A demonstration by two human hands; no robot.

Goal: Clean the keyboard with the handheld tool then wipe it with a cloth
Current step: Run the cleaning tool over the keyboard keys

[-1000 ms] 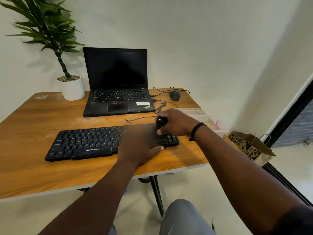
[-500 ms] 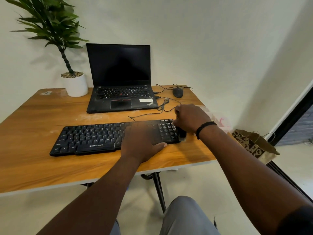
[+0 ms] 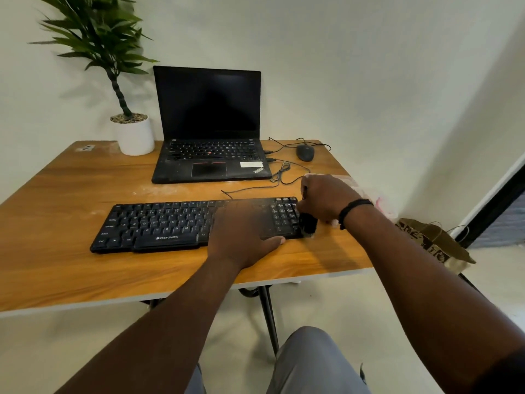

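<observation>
The right hand is clenched around a small black handheld brush, just below its grip at the right end of the black plastic keyboard. The left hand lies flat, pinning the keyboard to the wooden bench. Sweeping outward could push debris off the bench edge.

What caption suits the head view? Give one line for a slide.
Left hand steadies the black keyboard while the right hand holds a dark brush at its right end.

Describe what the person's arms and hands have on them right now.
Both forearms are bare, with no gloves on the left hand or right hand. A black braided wristband circles the right wrist. A dark sleeve edge shows at the right upper arm.
</observation>
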